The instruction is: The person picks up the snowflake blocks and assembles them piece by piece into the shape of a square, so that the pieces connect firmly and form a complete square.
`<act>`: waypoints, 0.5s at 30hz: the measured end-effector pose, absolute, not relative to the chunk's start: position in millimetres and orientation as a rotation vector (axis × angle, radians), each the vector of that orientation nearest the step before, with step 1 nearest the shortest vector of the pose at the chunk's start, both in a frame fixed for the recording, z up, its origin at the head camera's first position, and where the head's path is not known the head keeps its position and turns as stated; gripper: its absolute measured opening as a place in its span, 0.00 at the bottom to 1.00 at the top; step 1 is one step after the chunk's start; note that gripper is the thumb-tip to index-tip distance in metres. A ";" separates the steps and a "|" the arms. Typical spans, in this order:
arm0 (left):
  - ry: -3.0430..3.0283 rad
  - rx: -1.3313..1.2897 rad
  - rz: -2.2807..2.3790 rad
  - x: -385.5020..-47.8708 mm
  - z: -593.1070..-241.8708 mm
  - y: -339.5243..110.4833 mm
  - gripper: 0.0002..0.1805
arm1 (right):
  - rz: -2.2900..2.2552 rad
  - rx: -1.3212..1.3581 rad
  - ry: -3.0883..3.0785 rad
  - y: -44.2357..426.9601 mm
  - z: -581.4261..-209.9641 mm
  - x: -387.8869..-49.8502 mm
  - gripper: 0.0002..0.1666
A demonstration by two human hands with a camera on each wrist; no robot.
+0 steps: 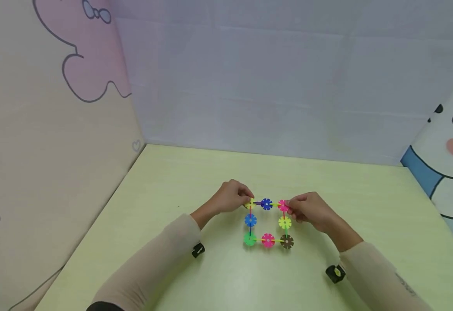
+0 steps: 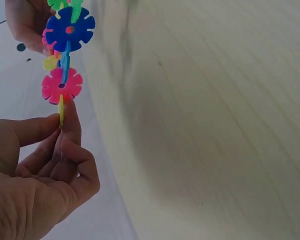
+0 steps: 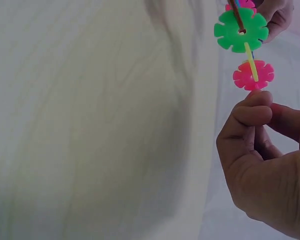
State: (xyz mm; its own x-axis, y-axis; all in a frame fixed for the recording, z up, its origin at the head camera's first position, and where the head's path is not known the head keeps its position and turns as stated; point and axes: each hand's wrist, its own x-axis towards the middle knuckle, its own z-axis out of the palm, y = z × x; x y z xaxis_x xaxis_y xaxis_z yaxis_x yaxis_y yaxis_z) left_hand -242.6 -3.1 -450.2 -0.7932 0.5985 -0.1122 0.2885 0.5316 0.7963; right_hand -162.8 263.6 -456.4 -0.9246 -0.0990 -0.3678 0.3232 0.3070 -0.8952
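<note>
A square ring of notched plastic snowflake discs is held up by both hands over the table, its sides joined by discs set edge-on. My left hand [image 1: 232, 197] pinches the yellow corner disc [image 2: 61, 112] between thumb and fingertip. At the opposite top corner, my right hand [image 1: 312, 211] pinches a pink disc [image 1: 283, 205], mostly covered by fingertips in the right wrist view. Between them sits a dark blue disc [image 1: 267, 204]. Light blue [image 1: 251, 220] and yellow [image 1: 284, 222] discs mark the sides. Green [image 1: 249, 239], pink [image 1: 268, 240] and brown [image 1: 286, 242] discs form the near side.
The pale wood-grain table [image 1: 164, 172] spreads beneath the hands. A light cloth wall [image 1: 273, 86] rises at its back edge, with cartoon-printed panels [image 1: 55, 129] at left and right. Small black wrist devices [image 1: 335, 274] hang by the sleeves.
</note>
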 end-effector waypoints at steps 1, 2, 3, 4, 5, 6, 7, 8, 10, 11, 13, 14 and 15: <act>2.406 0.711 1.118 -246.6 -453.1 -1.4 0.09 | -1.645 0.204 2.215 264.0 -461.0 -167.2 0.18; 2.412 0.693 1.089 -249.5 -455.7 -0.3 0.09 | -1.641 0.210 2.204 263.7 -465.3 -171.0 0.19; 2.419 0.674 1.064 -251.5 -457.7 0.6 0.09 | -1.636 0.214 2.194 263.3 -469.4 -173.9 0.19; 2.427 0.659 1.041 -252.9 -459.9 1.2 0.09 | -1.634 0.216 2.181 262.8 -473.0 -175.9 0.19; 2.437 0.649 1.022 -254.2 -461.7 1.5 0.08 | -1.630 0.219 2.171 262.2 -475.3 -178.1 0.19; 2.445 0.642 1.009 -255.2 -463.1 1.6 0.08 | -1.629 0.226 2.162 261.7 -477.5 -179.7 0.19; 2.453 0.640 0.999 -255.9 -464.2 1.6 0.08 | -1.631 0.242 2.151 260.6 -478.6 -181.1 0.18; 2.455 0.639 0.998 -256.4 -464.7 1.8 0.08 | -1.631 0.259 2.147 259.8 -479.2 -182.3 0.18; 2.461 0.641 0.997 -257.2 -465.1 2.2 0.08 | -1.625 0.266 2.148 259.5 -479.1 -183.5 0.17; 2.465 0.644 0.998 -257.7 -465.2 2.4 0.09 | -1.622 0.275 2.152 259.2 -478.6 -184.0 0.17; 2.474 0.647 0.999 -258.2 -465.2 3.0 0.09 | -1.621 0.285 2.161 258.6 -476.8 -184.9 0.17; 2.476 0.644 1.002 -258.4 -465.1 3.0 0.09 | -1.613 0.273 2.173 258.6 -476.1 -185.2 0.17; 2.482 0.644 1.001 -258.7 -465.3 2.8 0.09 | -1.607 0.260 2.185 258.3 -475.4 -185.4 0.17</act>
